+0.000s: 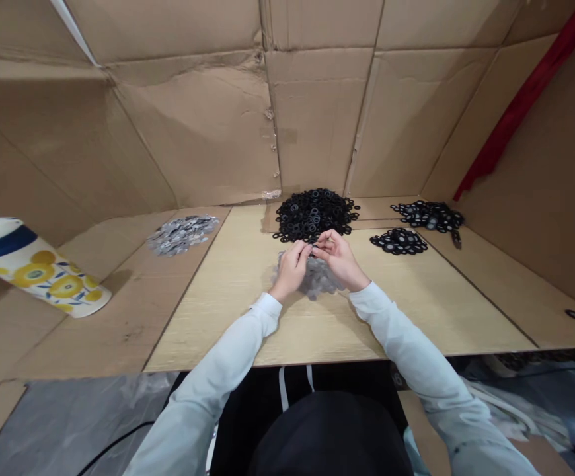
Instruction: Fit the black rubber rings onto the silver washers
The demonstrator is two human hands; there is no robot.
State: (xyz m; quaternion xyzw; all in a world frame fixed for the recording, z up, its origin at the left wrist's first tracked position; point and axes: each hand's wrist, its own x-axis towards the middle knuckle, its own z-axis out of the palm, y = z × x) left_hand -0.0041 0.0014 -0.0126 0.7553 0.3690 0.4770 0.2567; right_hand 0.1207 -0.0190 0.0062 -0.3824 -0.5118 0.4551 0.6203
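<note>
My left hand and my right hand meet over a small heap of grey metal discs on the wooden board. Both hands have their fingers pinched together around a small dark piece, too small to name. Just beyond the fingertips lies a large pile of black rubber rings. Both arms wear pale long sleeves.
A second heap of grey discs lies at the left. Two piles of black rings with grey centres sit at the right. A single ring lies far right. Cardboard walls surround the bench; a flowered cup lies at the left.
</note>
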